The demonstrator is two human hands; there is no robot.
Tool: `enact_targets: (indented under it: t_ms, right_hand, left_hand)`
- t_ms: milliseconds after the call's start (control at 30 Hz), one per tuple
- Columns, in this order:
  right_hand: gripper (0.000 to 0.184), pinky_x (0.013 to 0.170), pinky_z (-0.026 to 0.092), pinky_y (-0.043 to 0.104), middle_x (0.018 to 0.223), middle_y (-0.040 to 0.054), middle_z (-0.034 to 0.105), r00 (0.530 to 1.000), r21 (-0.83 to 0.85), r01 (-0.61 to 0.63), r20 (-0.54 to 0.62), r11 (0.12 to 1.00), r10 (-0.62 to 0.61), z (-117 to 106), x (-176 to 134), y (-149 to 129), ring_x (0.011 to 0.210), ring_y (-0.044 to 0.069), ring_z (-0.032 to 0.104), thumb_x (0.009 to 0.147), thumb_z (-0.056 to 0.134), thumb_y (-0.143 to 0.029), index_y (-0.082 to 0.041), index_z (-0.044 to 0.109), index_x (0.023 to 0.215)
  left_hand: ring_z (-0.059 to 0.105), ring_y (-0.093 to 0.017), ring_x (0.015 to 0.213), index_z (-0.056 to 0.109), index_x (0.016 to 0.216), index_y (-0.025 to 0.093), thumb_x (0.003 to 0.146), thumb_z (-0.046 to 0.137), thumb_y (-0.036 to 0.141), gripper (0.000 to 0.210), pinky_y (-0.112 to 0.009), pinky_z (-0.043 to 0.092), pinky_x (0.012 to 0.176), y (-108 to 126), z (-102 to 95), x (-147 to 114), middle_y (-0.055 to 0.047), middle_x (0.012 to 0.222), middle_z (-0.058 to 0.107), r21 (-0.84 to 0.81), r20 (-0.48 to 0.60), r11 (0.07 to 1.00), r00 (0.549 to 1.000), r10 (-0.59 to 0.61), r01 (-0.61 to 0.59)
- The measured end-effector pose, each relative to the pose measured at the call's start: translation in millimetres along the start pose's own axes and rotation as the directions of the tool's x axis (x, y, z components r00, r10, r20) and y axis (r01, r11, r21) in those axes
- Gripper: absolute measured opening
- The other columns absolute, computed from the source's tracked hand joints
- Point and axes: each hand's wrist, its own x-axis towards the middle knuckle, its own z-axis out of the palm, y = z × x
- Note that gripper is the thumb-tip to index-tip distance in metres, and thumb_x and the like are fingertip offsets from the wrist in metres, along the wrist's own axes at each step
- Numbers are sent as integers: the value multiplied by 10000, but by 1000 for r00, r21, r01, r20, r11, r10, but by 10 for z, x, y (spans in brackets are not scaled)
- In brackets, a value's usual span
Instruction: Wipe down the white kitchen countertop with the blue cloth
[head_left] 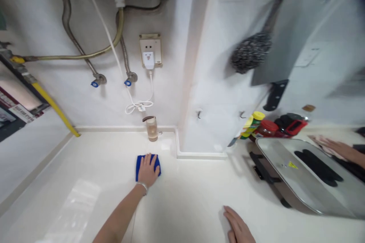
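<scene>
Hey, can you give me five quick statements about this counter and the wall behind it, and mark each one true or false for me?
1. The left hand lies on the blue cloth. True.

2. The right hand holds the glass. False: the right hand is well apart from the glass, which stands near the wall.

3. A white plug is in the wall socket. True.

4. The knife hangs with its handle up. False: its black handle is below the blade.

5. Another person's hand shows at the right. True.
</scene>
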Motion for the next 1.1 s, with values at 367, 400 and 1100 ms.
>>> enact_targets:
  t_ms: [367,400,1100]
  right_hand:
    - [459,1153,427,485,1417,120,541,999,105,41,-28,994,-39,-48,23,-2,1349,234,477,904,377,-154,-179,507,1343]
    - [459,1148,429,507,1414,119,540,997,123,62,-42,990,-57,-38,7,36,1343,241,482,908,384,-165,-192,495,1352]
    - [586,1173,352,538,1518,126,455,993,-191,0,-113,982,-22,-145,-737,-251,1393,283,431,943,373,-221,-190,314,1525]
  left_hand:
    - [173,-318,1533,245,1555,238,929,449,500,708,-572,180,1259,2015,178,-1483,-146,1647,240,-312,165,905,922,351,-289]
    - [154,-311,1538,221,1560,245,936,433,508,710,-571,176,1261,2059,128,-1616,-138,1653,225,-346,173,883,904,392,-317]
    - [359,-312,1460,365,1506,172,959,376,378,584,-571,309,1204,-1273,-1195,-3377,-161,1558,422,231,18,935,960,-280,269]
